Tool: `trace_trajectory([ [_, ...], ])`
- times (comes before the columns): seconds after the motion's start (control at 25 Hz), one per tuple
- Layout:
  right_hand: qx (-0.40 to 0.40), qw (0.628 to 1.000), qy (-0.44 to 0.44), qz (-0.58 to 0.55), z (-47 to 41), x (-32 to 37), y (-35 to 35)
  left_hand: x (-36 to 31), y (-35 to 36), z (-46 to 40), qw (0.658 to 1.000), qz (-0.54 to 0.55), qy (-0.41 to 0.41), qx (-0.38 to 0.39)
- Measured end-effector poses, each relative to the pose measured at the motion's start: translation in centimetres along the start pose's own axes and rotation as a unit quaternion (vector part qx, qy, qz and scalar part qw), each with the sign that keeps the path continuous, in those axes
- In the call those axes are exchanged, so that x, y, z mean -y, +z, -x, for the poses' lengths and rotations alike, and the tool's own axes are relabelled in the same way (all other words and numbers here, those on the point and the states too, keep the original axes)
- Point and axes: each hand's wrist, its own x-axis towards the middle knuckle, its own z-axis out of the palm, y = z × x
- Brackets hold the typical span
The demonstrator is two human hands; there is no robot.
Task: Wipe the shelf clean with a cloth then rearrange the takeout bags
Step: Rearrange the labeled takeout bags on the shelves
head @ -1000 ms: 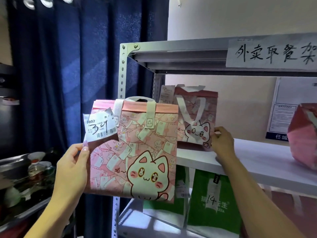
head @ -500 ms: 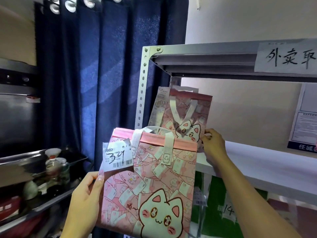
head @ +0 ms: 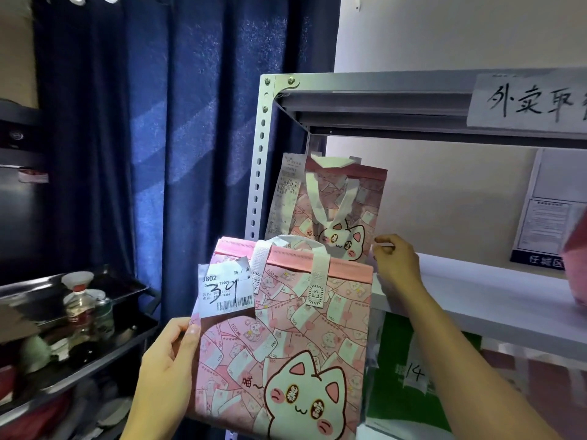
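My left hand (head: 166, 373) grips the left edge of a pink cat-print takeout bag (head: 282, 347) with a receipt marked 34 (head: 226, 289), held in front of the metal shelf unit. A second pink cat-print bag (head: 336, 211) stands at the left end of the white middle shelf (head: 495, 296), a long receipt on its left side. My right hand (head: 395, 265) grips that bag's lower right edge. No cloth is visible.
A green bag marked 14 (head: 413, 376) sits on the lower shelf. Another pink bag (head: 576, 265) shows at the right edge. A handwritten paper sign (head: 527, 104) hangs on the top shelf rail. Left, a steel rack (head: 79, 315) holds bottles before a blue curtain (head: 158, 122).
My left hand has lowered the bag marked 34 down and to the right, away from the shelf level. My right hand stays on the shelf bag, which leans back slightly.
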Motion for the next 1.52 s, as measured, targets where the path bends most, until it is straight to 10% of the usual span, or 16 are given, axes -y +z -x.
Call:
trace_trajectory([
  [0.52,-0.136,0.983,-0.090,-0.081,16.1,-2.0,-6.8,3.0,3.5,2.9,0.996,0.022,0.009,0.083],
  [1.52,-0.124,0.938,0.277,-0.168,38.8,-18.6,-19.9,9.7,15.7,23.2,0.955,-0.009,-0.162,0.249],
])
